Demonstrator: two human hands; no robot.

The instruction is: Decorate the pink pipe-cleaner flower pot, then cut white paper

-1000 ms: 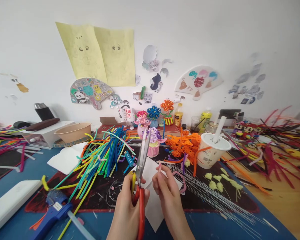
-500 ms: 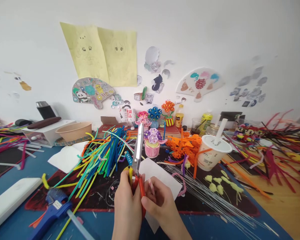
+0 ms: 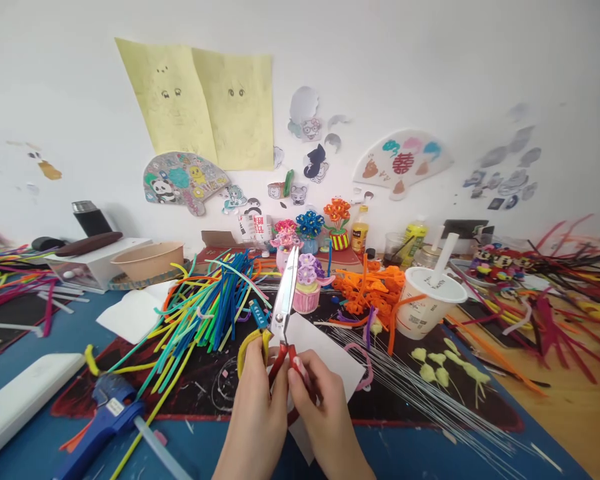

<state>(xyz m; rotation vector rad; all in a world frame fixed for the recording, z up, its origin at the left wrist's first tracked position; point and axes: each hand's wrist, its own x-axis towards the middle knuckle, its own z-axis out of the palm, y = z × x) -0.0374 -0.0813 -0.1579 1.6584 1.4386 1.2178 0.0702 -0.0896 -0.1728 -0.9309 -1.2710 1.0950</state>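
Observation:
In front of me a pair of scissors points upward, its blades almost together and its red handles between my hands. My left hand is closed around the left handle. A yellow looped strip shows at that hand's fingers; I cannot make out exactly what it is. My right hand has its thumb and fingers closed on the right handle. Beneath the hands lies a sheet of white paper. Just behind the blades stands a pink cupcake-shaped pot with purple flowers.
Many coloured pipe cleaners are heaped at the left, near a blue glue gun. Orange fuzzy pieces, a white cup with a straw and thin wires lie to the right. Flower pots stand along the wall.
The scissors have turned so their flat face shows and the tip leans right. My right hand has shifted onto the handle, and more of the yellow strip shows.

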